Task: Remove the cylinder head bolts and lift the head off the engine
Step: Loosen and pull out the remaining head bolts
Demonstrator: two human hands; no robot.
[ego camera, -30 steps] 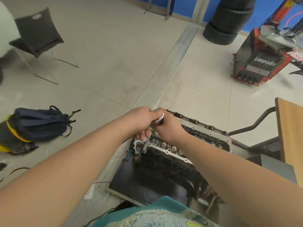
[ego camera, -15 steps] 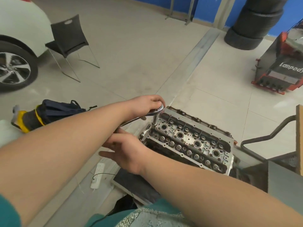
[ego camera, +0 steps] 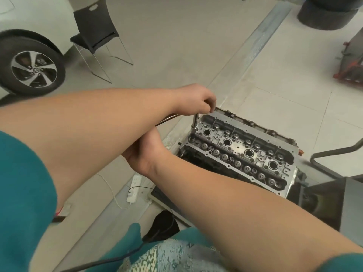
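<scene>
Head view: nearest the camera, the right hand [ego camera: 144, 152] is lying under the left forearm, its fingers hidden, so their state cannot be told; the ratchet handle [ego camera: 167, 119] is running toward it. Just beyond, the left hand [ego camera: 193, 103] is curling its fingers [ego camera: 211, 107] over the ratchet head, gripping it above the upright extension bar [ego camera: 196, 121]. The bar is standing on the near-left corner of the cylinder head [ego camera: 241, 152], which is sitting on the engine to the right of both hands. A power strip [ego camera: 134, 188] is lying on the floor below the right hand. Farther left, a black chair [ego camera: 96, 34] and a car wheel [ego camera: 32, 68] are standing.
</scene>
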